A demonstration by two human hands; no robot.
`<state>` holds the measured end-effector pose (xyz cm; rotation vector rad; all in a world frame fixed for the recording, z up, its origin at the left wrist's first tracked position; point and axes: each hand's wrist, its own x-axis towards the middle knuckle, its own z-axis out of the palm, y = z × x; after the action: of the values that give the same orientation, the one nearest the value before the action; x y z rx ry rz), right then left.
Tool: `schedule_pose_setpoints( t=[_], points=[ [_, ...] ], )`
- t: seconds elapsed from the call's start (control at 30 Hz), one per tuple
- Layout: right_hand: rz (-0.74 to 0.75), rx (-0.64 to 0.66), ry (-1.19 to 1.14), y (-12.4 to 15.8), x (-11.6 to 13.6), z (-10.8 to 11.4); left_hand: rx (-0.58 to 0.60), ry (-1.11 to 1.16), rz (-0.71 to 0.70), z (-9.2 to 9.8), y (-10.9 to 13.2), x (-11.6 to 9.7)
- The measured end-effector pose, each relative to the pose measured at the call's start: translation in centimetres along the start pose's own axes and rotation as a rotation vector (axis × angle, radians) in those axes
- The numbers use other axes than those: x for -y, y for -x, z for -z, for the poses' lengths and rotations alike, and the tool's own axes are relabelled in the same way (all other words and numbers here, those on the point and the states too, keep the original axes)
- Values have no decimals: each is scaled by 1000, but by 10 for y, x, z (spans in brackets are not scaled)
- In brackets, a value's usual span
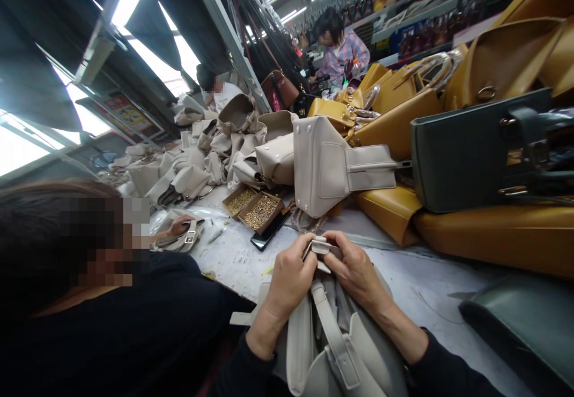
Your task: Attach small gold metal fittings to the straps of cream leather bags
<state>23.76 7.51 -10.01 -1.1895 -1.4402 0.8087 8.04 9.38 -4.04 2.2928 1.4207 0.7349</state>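
A light grey leather handbag (300, 340) lies in front of me, its strap (329, 328) running down the middle. Above the bag, my left hand (291, 268) pinches one side of a small pale grey leather strap piece (320, 245). My right hand (354, 265) grips the other side, fingers and thumb closed on it. The two hands are close together, with the folded piece between their fingertips. Whether the piece is joined to the bag is hidden by my hands.
Boxes of small brass-coloured hardware (260, 211) stand beside a dark phone (269, 235). Grey bags (192, 170) are heaped at the back left; mustard bags (475, 223) and a dark green bag (470, 152) are stacked right. A co-worker (112, 319) sits close at my left.
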Motion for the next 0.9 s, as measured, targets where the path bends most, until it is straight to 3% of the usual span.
schedule_pose_setpoints(
  t=[0.1, 0.23, 0.4, 0.6, 0.77, 0.9],
  points=[
    [-17, -6, -28, 1, -3, 0, 24, 268, 200, 0, -3, -3],
    [12, -20, -22, 3, -4, -1, 29, 325, 241, 0, -1, -1],
    [177, -50, 30, 7, -3, -1, -61, 238, 88, -7, 10, 4],
    [430, -96, 172, 17, 1, 2, -284, 51, -230, -16, 28, 8],
    [684, -26, 177, 31, 15, 8, -384, -42, -380, -7, 53, 3],
    [766, 18, 168, 43, 24, 14, -403, -65, -446, 1, 74, -6]
  ],
)
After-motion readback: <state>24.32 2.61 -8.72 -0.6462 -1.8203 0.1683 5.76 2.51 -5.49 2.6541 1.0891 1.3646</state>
